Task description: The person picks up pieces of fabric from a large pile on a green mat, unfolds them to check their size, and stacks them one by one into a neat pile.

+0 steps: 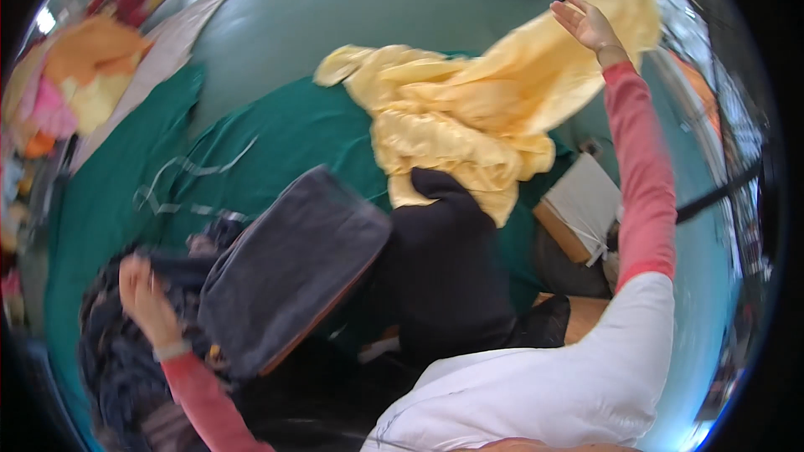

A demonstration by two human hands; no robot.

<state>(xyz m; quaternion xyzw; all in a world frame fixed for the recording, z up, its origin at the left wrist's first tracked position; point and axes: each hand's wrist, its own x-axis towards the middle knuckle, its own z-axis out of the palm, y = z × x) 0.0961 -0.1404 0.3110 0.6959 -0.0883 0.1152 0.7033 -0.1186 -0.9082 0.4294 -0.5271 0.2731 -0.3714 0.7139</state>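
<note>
Green cloth point(268, 130): spread over the floor point(310, 12), probably to keep the work clean.
Yellow cloth point(469, 105): bunched on the green cloth, its far right end stretched up past the right hand; the black-clad leg point(444, 276) meets its near edge and may steady it.
Dark pile point(117, 343): crumpled fabric, near left, loosely heaped.
Grey block point(293, 272): box-shaped, tilted beside the leg, perhaps propped there within reach; no opening shows, so its contents cannot be told.
Pale-topped box point(580, 201): tilted, right of the yellow cloth; its inside is hidden.
Right hand point(589, 25): fingers extended and apart, over the yellow cloth, gripping nothing visible.
Left hand point(149, 301): blurred above the dark pile; cannot tell whether it pinches anything.
White strip point(201, 170): loosely curled on the green cloth, left.
</note>
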